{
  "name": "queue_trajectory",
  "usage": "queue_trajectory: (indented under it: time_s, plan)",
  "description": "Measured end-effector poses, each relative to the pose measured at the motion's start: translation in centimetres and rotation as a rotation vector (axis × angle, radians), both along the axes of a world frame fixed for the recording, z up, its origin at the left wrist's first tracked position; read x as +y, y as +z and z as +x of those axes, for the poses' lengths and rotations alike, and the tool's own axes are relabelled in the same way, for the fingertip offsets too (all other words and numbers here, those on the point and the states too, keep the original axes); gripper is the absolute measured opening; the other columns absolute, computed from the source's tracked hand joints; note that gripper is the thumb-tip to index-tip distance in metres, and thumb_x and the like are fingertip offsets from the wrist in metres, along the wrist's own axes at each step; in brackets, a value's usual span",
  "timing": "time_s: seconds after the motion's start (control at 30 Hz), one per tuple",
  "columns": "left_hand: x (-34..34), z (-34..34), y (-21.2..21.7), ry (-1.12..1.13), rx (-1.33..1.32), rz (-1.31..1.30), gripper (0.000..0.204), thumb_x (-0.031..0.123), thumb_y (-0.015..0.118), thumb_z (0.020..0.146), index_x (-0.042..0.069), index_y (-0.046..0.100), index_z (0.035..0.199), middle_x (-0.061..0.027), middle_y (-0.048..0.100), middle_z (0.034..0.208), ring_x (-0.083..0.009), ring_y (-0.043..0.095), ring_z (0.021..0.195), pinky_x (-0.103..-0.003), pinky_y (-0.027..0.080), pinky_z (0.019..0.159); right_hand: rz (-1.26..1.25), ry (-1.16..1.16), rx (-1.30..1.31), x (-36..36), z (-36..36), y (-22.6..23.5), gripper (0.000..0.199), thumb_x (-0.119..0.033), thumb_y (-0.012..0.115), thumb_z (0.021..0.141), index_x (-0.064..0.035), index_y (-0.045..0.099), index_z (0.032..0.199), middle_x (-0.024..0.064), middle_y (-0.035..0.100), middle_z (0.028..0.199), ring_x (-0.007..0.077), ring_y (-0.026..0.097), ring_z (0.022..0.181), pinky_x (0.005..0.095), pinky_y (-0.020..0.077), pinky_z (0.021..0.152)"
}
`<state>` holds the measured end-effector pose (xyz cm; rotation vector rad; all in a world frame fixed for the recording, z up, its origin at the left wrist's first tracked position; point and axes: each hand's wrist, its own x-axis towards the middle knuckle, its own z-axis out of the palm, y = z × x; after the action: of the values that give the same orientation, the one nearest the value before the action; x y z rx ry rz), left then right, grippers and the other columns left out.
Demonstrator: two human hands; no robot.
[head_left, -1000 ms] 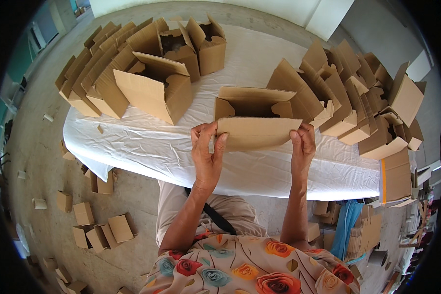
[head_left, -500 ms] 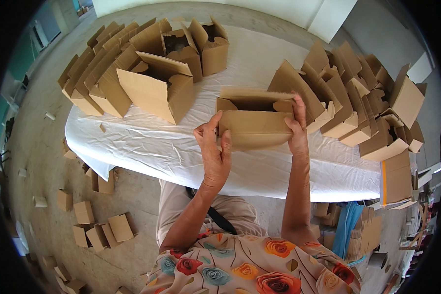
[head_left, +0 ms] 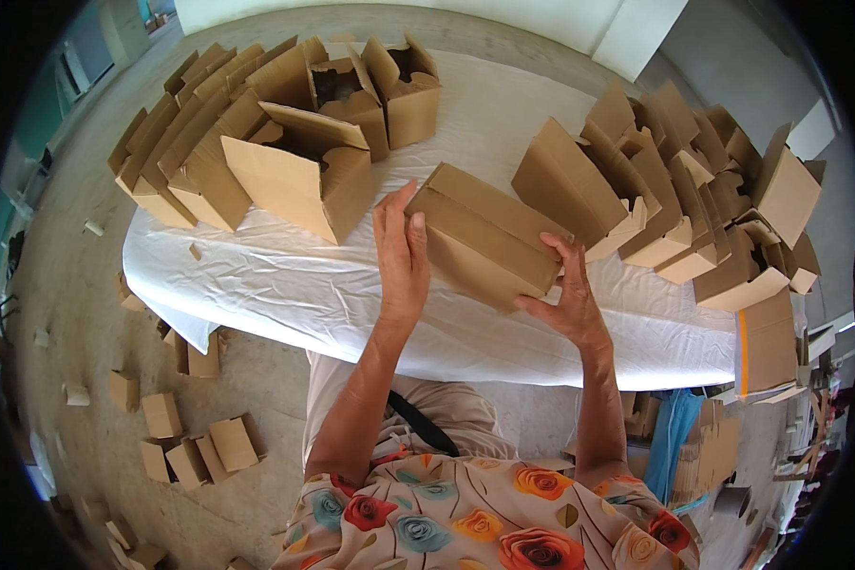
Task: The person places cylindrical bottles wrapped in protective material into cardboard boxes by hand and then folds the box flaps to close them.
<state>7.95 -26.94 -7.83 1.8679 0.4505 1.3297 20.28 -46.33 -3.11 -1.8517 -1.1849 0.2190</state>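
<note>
Both hands point(head_left: 404, 256) point(head_left: 565, 299) grip a cardboard box point(head_left: 484, 237) over the white-clothed table point(head_left: 285, 285).

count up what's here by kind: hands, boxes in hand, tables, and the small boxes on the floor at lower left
hands: 2, left hand and right hand
cardboard box held in the hands: 1
table with white cloth: 1
small boxes on the floor, lower left cluster: about 5, partly overlapping
total: about 9

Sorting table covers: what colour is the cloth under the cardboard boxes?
White, slightly wrinkled; the tablecloth shows best in the head view, beneath the brown cardboard boxes.
</note>
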Motion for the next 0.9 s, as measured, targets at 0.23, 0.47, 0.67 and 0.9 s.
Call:
queue_trajectory:
  time_s: [0.23, 0.47, 0.67, 0.9]
  plan:
    - [-0.2, -0.3, -3.2, 0.019, -0.036, -0.199, 0.038, 0.006, 0.046, 0.095, 0.003, 0.042, 0.132, -0.0139, 0.043, 0.126, -0.0274, 0.047, 0.106, -0.036, 0.042, 0.091, 0.199, -0.282, -0.034, 3.0, -1.6, -1.5, 0.074, -0.007, 0.077, 0.068, -0.0115, 0.040, 0.132, 0.0156, 0.040, 0.123, 0.0291, 0.045, 0.113, 0.0341, 0.0573, 0.079]
    - [0.2, -0.4, -5.0, 0.026, 0.040, -0.042, 0.059, -0.015, 0.048, 0.073, 0.004, 0.045, 0.128, -0.0137, 0.047, 0.120, -0.0283, 0.050, 0.097, -0.034, 0.046, 0.085, 0.318, -0.595, -0.298, 12.5, 1.4, -1.9, 0.070, -0.020, 0.074, 0.072, -0.0116, 0.038, 0.132, 0.0241, 0.039, 0.123, 0.0395, 0.036, 0.115, 0.0474, 0.0446, 0.088]
    - [0.1, -0.4, -5.0, 0.004, 0.054, -0.057, 0.062, -0.015, 0.047, 0.066, 0.003, 0.048, 0.125, -0.0162, 0.048, 0.119, -0.0344, 0.050, 0.105, -0.039, 0.046, 0.089, 0.277, -0.766, -0.272, 19.9, 7.0, -3.5, 0.082, -0.024, 0.077, 0.067, -0.0133, 0.033, 0.135, 0.0321, 0.032, 0.124, 0.0458, 0.034, 0.115, 0.0495, 0.0405, 0.093]
    - [0.2, 0.4, -6.3, 0.074, 0.127, 0.012, 0.065, -0.011, 0.048, 0.064, 0.009, 0.051, 0.125, -0.0122, 0.051, 0.119, -0.0319, 0.051, 0.108, -0.040, 0.044, 0.086, 0.169, -0.560, -0.191, 26.6, 10.3, -3.1, 0.083, -0.025, 0.076, 0.069, -0.0121, 0.030, 0.137, 0.0309, 0.029, 0.131, 0.0457, 0.033, 0.121, 0.0481, 0.0362, 0.100]
